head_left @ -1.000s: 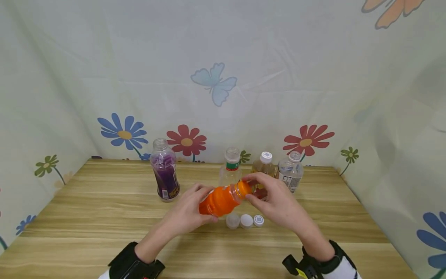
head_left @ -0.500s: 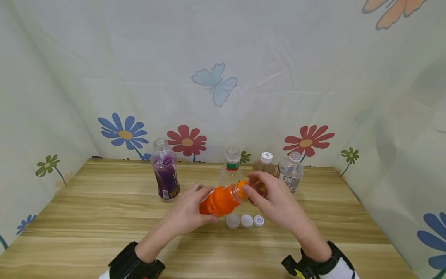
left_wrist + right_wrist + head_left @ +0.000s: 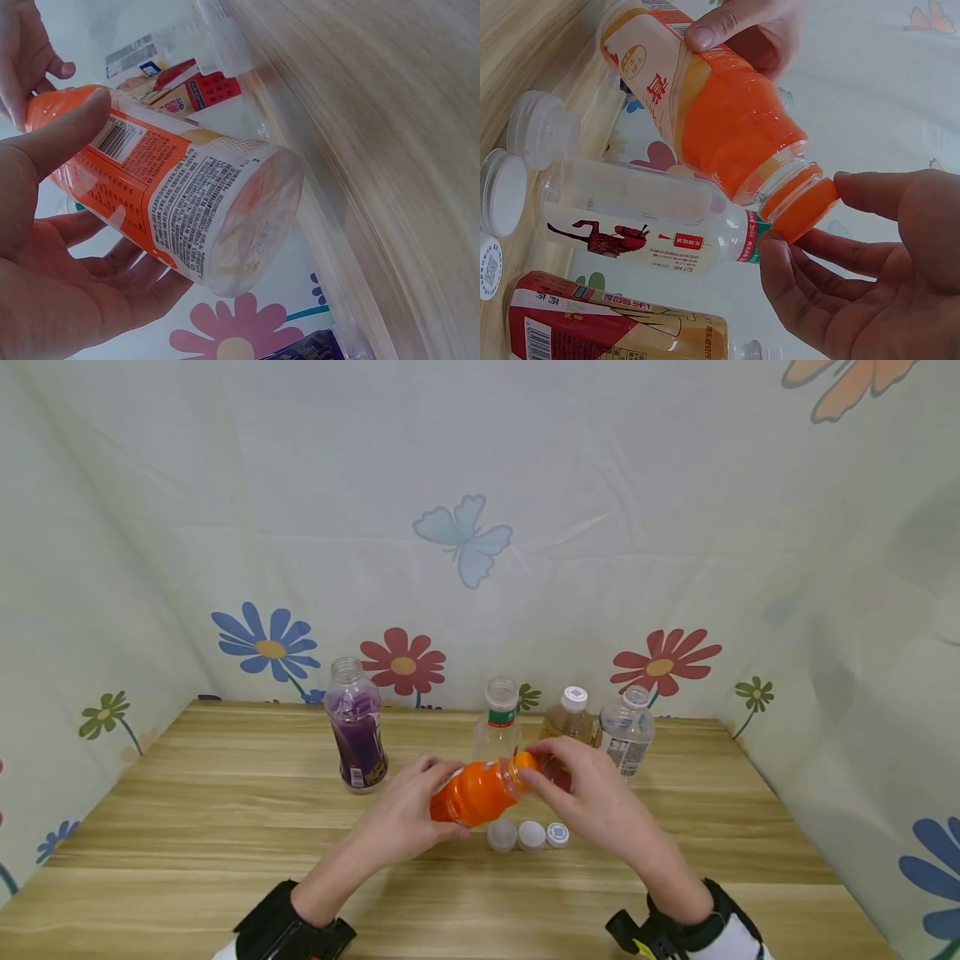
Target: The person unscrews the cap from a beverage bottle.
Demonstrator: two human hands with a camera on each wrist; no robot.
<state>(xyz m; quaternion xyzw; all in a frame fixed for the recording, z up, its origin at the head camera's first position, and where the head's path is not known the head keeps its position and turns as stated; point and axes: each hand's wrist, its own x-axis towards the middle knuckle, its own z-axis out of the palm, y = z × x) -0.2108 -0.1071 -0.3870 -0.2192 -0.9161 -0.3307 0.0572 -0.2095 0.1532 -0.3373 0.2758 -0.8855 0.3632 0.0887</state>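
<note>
An orange-labelled bottle (image 3: 472, 793) is tilted above the table, its neck pointing right. My left hand (image 3: 408, 814) grips its body, thumb on one side and fingers on the other. In the left wrist view the clear base of the bottle (image 3: 259, 217) faces the camera. With thumb and a finger, my right hand (image 3: 600, 789) pinches the orange cap (image 3: 808, 210), which sits at the bottle's neck. Below the bottle, a translucent cap (image 3: 502, 835) and two white caps (image 3: 532, 835) lie in a row on the wooden table (image 3: 225, 827).
An uncapped bottle of purple drink (image 3: 356, 735) stands at the left. Behind my hands are a clear open bottle with a green neck band (image 3: 500, 718), a white-capped amber bottle (image 3: 568, 717) and an uncapped clear bottle (image 3: 626, 727). A patterned curtain (image 3: 465, 443) hangs behind the table.
The fingers of my right hand have shifted around the orange cap, loosening and pinching it again. My left hand and the bottle have stayed nearly still.
</note>
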